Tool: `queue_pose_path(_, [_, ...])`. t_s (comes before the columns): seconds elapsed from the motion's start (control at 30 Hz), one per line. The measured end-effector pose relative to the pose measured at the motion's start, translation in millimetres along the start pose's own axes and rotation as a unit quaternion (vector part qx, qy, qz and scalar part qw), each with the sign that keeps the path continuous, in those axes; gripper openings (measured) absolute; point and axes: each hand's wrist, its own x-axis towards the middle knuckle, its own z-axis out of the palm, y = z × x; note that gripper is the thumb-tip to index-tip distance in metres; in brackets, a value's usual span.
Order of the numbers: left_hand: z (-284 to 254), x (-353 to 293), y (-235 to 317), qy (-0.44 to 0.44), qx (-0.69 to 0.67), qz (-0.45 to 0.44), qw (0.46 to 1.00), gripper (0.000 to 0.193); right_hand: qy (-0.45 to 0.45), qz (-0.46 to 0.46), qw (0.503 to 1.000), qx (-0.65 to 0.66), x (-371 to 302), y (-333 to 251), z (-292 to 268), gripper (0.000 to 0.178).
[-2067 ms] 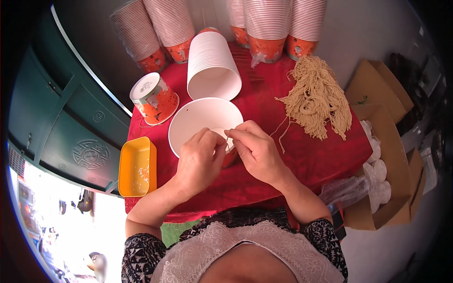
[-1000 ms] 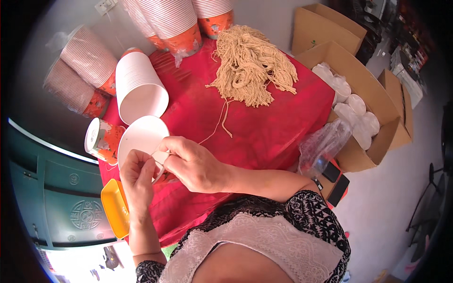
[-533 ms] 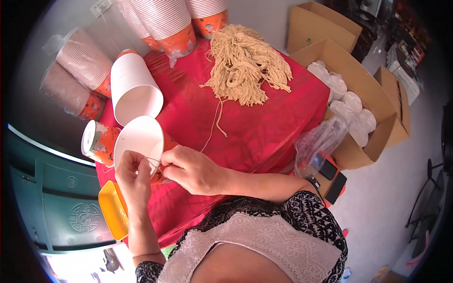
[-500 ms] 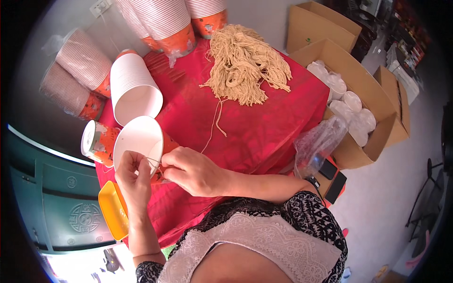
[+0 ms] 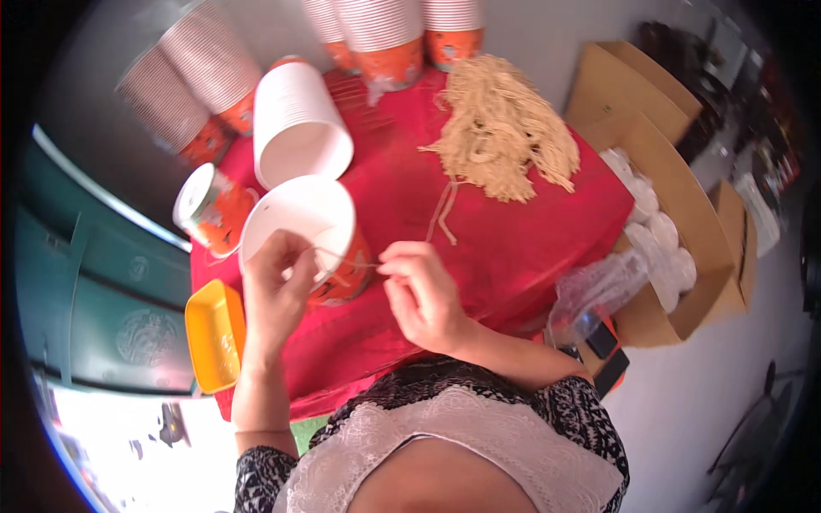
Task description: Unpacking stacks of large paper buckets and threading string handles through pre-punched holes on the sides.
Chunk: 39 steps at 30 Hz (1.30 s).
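A thin beige string (image 5: 349, 262) stretches between my two hands, in front of an orange paper bucket with a white inside (image 5: 295, 209). My left hand (image 5: 278, 286) pinches one part of the string near the bucket's rim. To the right of the bucket, the thumb and fingertips of my right hand (image 5: 426, 297) are closed on the string. Whether the string passes through the bucket's wall is too blurred to tell. On the far right of the table lies a bundle of beige strings (image 5: 505, 128), with loose strands trailing toward my right hand.
Behind the bucket, a stack of white paper buckets (image 5: 295, 111) lies on its side. A lidded orange bucket (image 5: 214, 209) stands left, above a yellow tray (image 5: 215, 338). Wrapped bucket stacks (image 5: 380, 43) line the wall. Right of the red-covered table (image 5: 402, 205) is a cardboard box (image 5: 705, 248) of white items.
My hands have drawn apart, the right one moving away to the right, and the string spans a wider gap. The whole view has shifted, so things on the table sit further right.
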Motion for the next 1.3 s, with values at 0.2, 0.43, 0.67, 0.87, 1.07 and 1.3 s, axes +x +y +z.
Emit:
queue_pose_path(0.2, [-2.7,-2.7,5.7,-0.013,-0.016,-0.015,1.0,0.003,-0.029,0.001,1.0,0.007,-0.1,-4.7,9.4,0.017])
queue_pose_path(0.43, [-3.0,-3.4,5.6,-0.016,-0.024,-0.01,1.0,0.002,-0.077,0.057,0.995,-0.012,5.4,-9.1,29.3,0.019])
queue_pose_path(0.67, [-4.0,-6.6,7.4,-0.001,0.009,0.017,1.0,0.004,-0.061,-0.015,0.997,-0.05,8.8,-5.1,32.8,0.015])
queue_pose_path(0.87, [1.8,-18.5,26.7,0.058,0.162,0.132,0.976,0.013,-0.015,-0.072,0.997,-0.029,18.4,-12.7,35.1,0.019])
queue_pose_path(1.07, [1.2,-21.9,31.0,0.006,0.2,0.203,0.959,0.017,0.01,-0.083,0.996,0.029,21.1,-8.3,41.3,0.022])
queue_pose_path(1.3, [2.8,-21.5,31.1,0.005,0.121,0.129,0.984,0.015,-0.003,-0.068,0.997,0.048,19.6,-5.8,44.7,0.026])
